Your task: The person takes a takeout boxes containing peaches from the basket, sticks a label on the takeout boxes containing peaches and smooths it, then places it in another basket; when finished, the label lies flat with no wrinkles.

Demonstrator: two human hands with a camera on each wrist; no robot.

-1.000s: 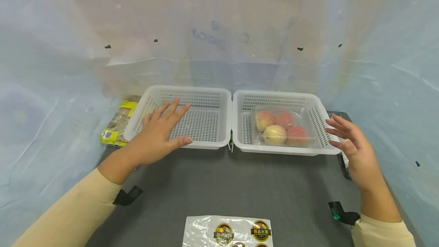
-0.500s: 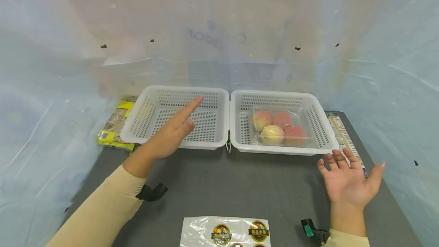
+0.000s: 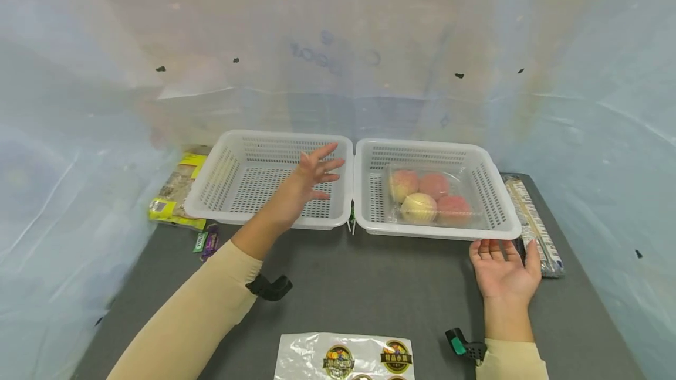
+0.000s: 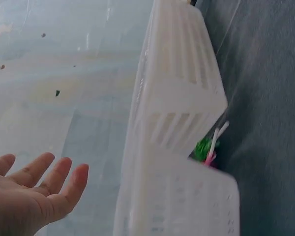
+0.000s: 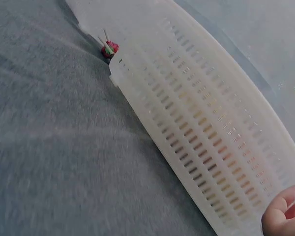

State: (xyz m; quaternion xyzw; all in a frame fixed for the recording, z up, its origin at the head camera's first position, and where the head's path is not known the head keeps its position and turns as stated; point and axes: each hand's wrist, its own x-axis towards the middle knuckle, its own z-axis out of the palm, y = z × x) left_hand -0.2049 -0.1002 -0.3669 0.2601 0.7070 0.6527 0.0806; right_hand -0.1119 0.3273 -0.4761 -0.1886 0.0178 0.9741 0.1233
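My left hand (image 3: pixel 296 195) hovers over the left white basket (image 3: pixel 211 211), fingers spread and holding nothing. In the left wrist view, the left hand (image 4: pixel 37 194) shows beside the basket's rim with its fingers apart. My right hand (image 3: pixel 503 280) is palm up at the front right corner of the right white basket (image 3: pixel 438 231), fingertips right at the underside of its rim. The right wrist view has the right hand (image 5: pixel 283 216) at the end of this basket. Inside the right basket lies a clear plastic box (image 3: pixel 472 189) with several peaches (image 3: pixel 419 208).
Yellow-trimmed bag (image 3: pixel 176 192) left of the baskets, small wrapped candies (image 3: pixel 209 243) before it. Lollipops (image 4: pixel 205 149) sit between the baskets. A patterned packet (image 3: pixel 536 224) lies at right, a sticker sheet (image 3: pixel 343 356) at the table's front. Plastic sheeting (image 3: pixel 338 46) hangs behind.
My left hand has moved right across the left basket and turned. The right hand came down from beside the right basket, turned palm up, and moved left to its front rim.
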